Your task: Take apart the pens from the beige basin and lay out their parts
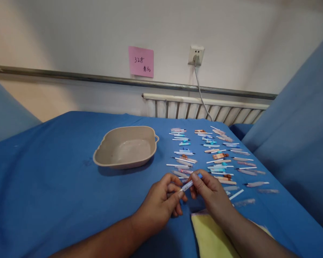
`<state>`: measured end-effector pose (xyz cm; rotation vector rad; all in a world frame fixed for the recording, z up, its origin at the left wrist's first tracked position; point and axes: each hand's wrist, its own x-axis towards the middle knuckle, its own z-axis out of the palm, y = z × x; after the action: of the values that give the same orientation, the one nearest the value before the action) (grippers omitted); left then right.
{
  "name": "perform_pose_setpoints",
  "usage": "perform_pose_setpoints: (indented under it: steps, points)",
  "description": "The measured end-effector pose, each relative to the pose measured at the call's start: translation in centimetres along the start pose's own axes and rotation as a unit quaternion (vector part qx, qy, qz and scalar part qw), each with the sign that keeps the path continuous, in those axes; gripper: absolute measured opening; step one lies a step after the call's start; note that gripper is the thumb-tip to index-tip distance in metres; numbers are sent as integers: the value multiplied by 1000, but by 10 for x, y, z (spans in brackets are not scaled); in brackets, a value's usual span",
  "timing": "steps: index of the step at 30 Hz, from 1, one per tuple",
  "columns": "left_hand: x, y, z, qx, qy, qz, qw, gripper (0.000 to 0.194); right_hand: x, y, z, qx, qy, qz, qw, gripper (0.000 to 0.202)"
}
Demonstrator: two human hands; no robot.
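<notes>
pen: a small pen (190,184) with a blue end and a clear barrel, held tilted between both hands just above the blue cloth, in front of the nearest pieces on the right.
left hand: the left hand (161,202) pinches the lower, pale end with thumb and forefinger, other fingers curled in; this looks like a steadying hold.
right hand: the right hand (211,195) closes its fingertips on the upper blue end, as if to pull or twist it, though i cannot tell which.
where it sits: the pen bridges the gap between the two hands, touching both, clear of the cloth.
rows: pens, caps and thin white refills (210,157) lie in rough columns on the tabletop (56,186), apparently sorted by part.
bowl: a beige bowl (126,146) stands left of the rows, well apart from the hands.
yellow cloth: a yellow cloth (212,236) lies under the right forearm.
wall: a pink note (141,61) and a socket (196,55) sit above.
</notes>
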<state>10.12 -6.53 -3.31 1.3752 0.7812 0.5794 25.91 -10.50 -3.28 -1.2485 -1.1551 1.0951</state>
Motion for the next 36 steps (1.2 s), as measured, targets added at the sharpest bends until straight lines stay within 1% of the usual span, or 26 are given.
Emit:
perform_pose_setpoints:
  steps: [2,5,8,12,17,19,21,24,27,30,33,36]
  points:
    - [0,1,0,14,-12,6,1000,16,0,2,1,1,-14,2,1000,31]
    - [-2,4,1,64,-23,50,996,18,-1,2,2,10,-28,-2,1000,31]
    - [-5,6,3,136,-17,79,987,29,-1,0,3,12,-34,-6,999,30]
    - [-11,9,3,211,-11,68,975,45,-3,-1,2,-8,-47,-2,999,28]
    - [-16,14,-2,299,-11,42,953,69,-5,1,2,-8,-50,19,999,24]
    - [-17,14,-3,324,-12,41,945,78,-5,2,4,-19,-60,20,998,23]
    - [-18,15,-3,335,-14,41,941,84,-6,4,5,-41,-80,14,996,22]
    - [-20,18,0,331,-11,42,943,87,-6,4,7,-70,-99,-9,993,17]
    - [-23,22,1,324,-17,42,945,91,-7,0,6,-106,-88,-39,990,12]
    - [-22,19,-2,299,-32,42,953,94,-8,-5,5,-135,-85,-60,985,9]
    - [-14,10,-7,219,-52,42,973,90,-9,-7,6,-142,-91,-60,984,7]
    - [-4,5,-11,106,-49,13,993,74,-10,-6,6,-136,-105,-65,983,5]
